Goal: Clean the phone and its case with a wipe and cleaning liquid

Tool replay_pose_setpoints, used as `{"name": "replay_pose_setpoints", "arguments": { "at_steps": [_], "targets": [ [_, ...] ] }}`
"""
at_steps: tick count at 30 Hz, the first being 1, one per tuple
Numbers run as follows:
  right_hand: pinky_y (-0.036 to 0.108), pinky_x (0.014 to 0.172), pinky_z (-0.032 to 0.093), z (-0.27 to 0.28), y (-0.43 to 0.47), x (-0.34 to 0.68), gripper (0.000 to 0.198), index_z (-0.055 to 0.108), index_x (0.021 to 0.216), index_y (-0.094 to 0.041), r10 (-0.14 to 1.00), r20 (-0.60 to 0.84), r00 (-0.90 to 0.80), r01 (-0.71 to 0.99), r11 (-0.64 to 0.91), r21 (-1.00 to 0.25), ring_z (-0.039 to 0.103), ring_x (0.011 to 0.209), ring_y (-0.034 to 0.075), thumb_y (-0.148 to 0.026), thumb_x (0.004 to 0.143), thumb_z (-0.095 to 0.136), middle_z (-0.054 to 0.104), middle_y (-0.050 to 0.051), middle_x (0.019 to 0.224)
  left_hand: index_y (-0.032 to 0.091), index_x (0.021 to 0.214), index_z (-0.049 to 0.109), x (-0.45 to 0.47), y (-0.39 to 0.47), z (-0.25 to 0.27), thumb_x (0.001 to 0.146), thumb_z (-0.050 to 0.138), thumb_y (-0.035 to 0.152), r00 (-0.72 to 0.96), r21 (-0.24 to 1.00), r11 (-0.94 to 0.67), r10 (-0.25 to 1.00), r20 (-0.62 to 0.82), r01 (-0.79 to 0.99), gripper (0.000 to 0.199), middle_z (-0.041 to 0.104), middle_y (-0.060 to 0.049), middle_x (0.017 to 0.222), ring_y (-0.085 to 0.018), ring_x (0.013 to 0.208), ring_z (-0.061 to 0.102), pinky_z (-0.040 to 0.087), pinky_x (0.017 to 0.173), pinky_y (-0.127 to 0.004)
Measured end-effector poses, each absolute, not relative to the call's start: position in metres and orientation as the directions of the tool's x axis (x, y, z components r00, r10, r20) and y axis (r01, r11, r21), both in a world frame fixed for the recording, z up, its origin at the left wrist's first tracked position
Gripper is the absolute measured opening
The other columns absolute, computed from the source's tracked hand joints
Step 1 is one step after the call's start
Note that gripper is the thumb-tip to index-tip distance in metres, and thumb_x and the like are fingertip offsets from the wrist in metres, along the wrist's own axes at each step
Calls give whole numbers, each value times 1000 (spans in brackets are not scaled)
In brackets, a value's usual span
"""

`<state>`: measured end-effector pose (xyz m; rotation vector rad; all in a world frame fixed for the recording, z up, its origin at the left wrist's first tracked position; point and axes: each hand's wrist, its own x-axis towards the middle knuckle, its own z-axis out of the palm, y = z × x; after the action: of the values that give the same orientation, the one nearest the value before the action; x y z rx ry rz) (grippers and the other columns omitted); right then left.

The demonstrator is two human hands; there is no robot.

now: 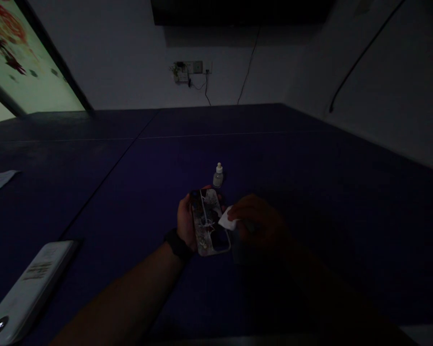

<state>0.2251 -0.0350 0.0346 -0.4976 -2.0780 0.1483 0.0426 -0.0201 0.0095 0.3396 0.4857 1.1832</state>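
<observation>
My left hand (186, 222) is wrapped round a phone case (203, 226) with a dark and pale printed pattern and a large camera cutout at its near end. Whether a phone sits inside the case I cannot tell. In my right hand (258, 218) a folded white tissue (228, 220) is pinched between the fingers, close to the case's right edge; I cannot tell if it touches. Just beyond the case a small clear dropper bottle (218, 177) with a pale cap stands upright on the dark blue table (159, 168).
A long white device (31, 288) with a lit round button lies at the near left. Paper sheets (0, 181) rest at the left edge. Behind the table are wall sockets (193, 67) with cables and a dark screen (241, 12). The room is dim.
</observation>
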Motion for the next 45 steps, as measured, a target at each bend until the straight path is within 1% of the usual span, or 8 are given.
{"name": "replay_pose_setpoints", "arguments": {
  "at_steps": [8,14,19,24,30,35,41,45],
  "targets": [
    [36,81,55,24,-36,218,16,62,90,-20,333,648,-685,240,943,-230,66,88,20,-8,82,55,71,4,89,21,129,61,38,-20,8,92,46,49,229,433,281,958,-170,-856,49,73,-8,99,-26,81,71,55,72,-40],
    [35,82,58,14,-29,215,19,63,104,-19,314,738,-597,275,944,-180,68,91,18,-9,90,56,73,7,99,19,126,63,37,-19,9,92,46,48,253,429,301,953,-165,-852,47,73,-9,97,-24,80,70,54,74,-38],
    [34,87,59,16,-30,220,19,64,105,-21,305,700,-646,155,950,-272,69,97,17,-10,90,60,75,6,101,20,126,63,38,-20,11,94,43,47,256,437,308,951,-174,-845,47,73,-9,97,-25,79,71,55,73,-39],
    [33,76,59,21,-26,227,17,65,104,-20,373,724,-580,298,925,-238,68,88,19,-10,91,59,74,7,96,19,130,61,40,-21,14,94,42,47,279,471,329,944,-174,-819,50,74,-8,95,-25,78,71,55,75,-40],
    [36,84,59,20,-30,216,24,65,111,-22,416,823,-387,443,867,-230,69,98,20,-8,93,58,73,8,105,14,119,67,42,-23,10,92,49,46,321,530,350,935,-150,-772,46,75,-8,95,-20,75,68,53,71,-32],
    [35,88,59,22,-28,219,19,64,108,-20,282,724,-629,215,959,-186,70,99,18,-11,92,59,74,7,104,14,116,68,43,-23,10,91,49,48,295,550,327,944,-149,-769,47,74,-9,97,-24,89,70,54,82,-37],
    [37,84,60,22,-26,223,19,66,106,-19,382,728,-570,376,908,-182,69,97,20,-9,93,56,74,8,103,14,127,63,46,-23,9,88,53,51,323,576,347,935,-148,-740,55,74,-11,105,-27,94,70,53,85,-40],
    [34,88,59,20,-29,218,20,66,106,-19,293,684,-668,213,956,-201,68,99,17,-9,91,56,75,6,103,12,124,65,45,-23,6,89,53,51,329,597,344,934,-139,-725,54,75,-12,98,-26,87,70,53,82,-38]
  ]
}}
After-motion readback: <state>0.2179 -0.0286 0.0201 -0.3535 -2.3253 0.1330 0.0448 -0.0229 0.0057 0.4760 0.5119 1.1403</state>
